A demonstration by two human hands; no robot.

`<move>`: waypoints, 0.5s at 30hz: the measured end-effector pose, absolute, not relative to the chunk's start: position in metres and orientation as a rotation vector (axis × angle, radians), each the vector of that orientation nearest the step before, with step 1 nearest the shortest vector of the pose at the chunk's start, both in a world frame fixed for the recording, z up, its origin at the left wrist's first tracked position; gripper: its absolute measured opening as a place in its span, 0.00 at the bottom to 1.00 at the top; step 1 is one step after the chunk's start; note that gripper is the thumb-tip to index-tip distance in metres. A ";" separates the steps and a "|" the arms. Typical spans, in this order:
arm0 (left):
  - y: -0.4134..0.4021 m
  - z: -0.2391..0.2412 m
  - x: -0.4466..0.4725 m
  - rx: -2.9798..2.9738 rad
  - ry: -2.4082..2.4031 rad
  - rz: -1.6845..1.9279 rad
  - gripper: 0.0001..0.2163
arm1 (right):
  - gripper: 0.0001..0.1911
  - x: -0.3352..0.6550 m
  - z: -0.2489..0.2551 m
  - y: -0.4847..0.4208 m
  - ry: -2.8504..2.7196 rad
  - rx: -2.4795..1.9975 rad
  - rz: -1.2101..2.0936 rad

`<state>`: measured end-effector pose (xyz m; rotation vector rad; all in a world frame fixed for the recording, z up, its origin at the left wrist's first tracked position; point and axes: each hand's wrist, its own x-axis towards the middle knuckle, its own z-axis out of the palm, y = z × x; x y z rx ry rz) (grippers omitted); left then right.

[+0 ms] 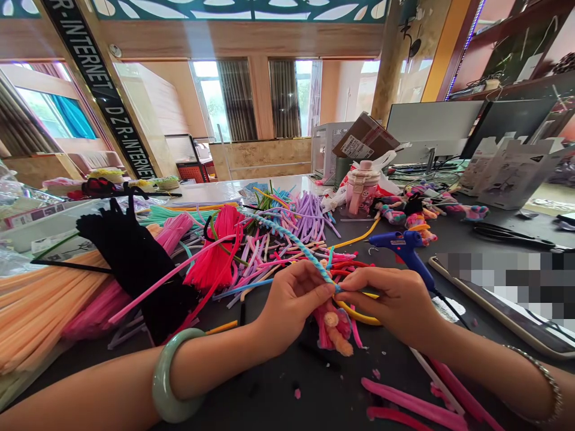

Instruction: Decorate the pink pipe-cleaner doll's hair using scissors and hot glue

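Between both hands, over the dark table, runs a twisted light-blue pipe cleaner (302, 246), slanting up and away to the left. My left hand (291, 302) pinches it close to its lower end. Thumb and forefinger of my right hand (390, 296) are closed on the tip of that end. Just below the hands lies a small pink and peach pipe-cleaner figure (333, 329) with a round cream piece on it. A yellow pipe cleaner (359, 314) curves behind my right fingers.
Bundles of black (130, 257), red (220, 245) and peach pipe cleaners (49, 311) cover the left. A blue glue gun (406, 248) lies right of centre, near a pink bottle (359, 185). Black scissors (514, 234) and pink pipe-cleaner pieces (413, 402) are on the right side.
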<state>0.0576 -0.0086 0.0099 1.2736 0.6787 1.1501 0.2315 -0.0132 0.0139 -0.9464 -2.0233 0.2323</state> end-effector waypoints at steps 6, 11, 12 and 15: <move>-0.008 0.011 0.058 1.270 0.634 1.146 0.14 | 0.11 0.232 0.013 -0.013 -2.053 -0.871 0.145; -0.008 0.010 0.058 1.280 0.623 1.134 0.13 | 0.11 0.232 0.014 -0.013 -2.085 -0.843 0.123; -0.007 0.010 0.058 1.284 0.633 1.134 0.13 | 0.11 0.232 0.014 -0.014 -2.091 -0.845 0.123; -0.008 0.010 0.057 1.296 0.668 1.138 0.14 | 0.11 0.232 0.015 -0.014 -2.099 -0.857 0.128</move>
